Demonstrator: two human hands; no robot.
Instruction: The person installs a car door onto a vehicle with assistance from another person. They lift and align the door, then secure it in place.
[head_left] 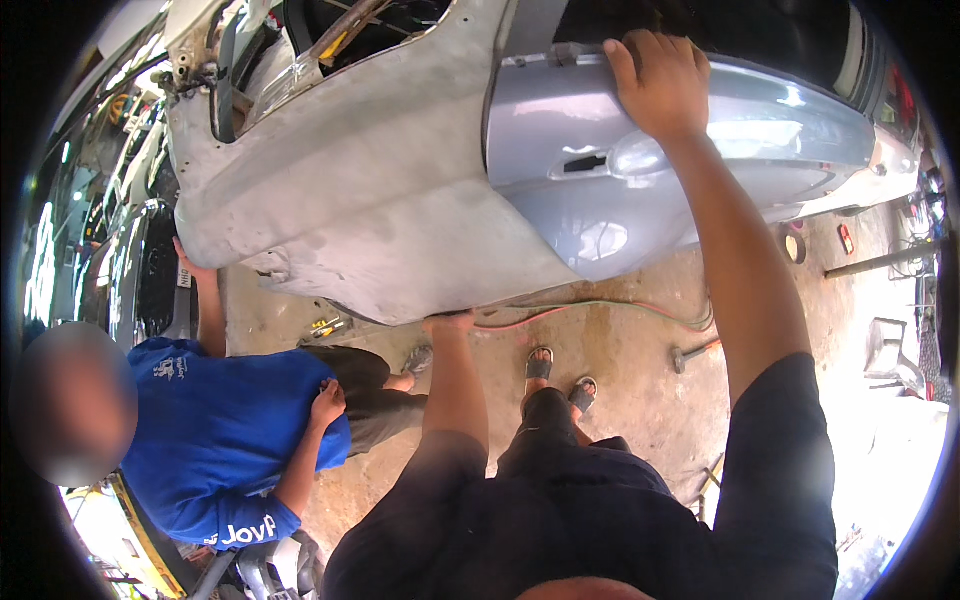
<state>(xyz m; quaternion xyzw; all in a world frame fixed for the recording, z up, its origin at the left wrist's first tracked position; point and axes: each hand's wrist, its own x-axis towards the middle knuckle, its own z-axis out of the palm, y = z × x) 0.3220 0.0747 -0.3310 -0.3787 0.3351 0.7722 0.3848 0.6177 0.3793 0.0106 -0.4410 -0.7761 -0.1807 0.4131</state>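
Concrete floor [660,420]: right hand [662,88], thumb spread, rests atop silver door [545,110], presumably for support; left hand [450,322] touches grey panel [370,210] near-side; neither grip can be told.

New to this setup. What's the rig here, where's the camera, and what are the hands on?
No robot: just a person's two bare hands. The single picture comes from a wide fisheye camera on their head, looking down, so straight edges bend near the rim.

The right hand rests on the top edge of a shiny silver-blue car door. The left hand is at the lower edge of a dull grey panel; its fingers are mostly hidden, so its grip is unclear. Neither hand visibly holds a loose tool.

A red and green hose lies on the floor. At left is a co-worker in a blue shirt.
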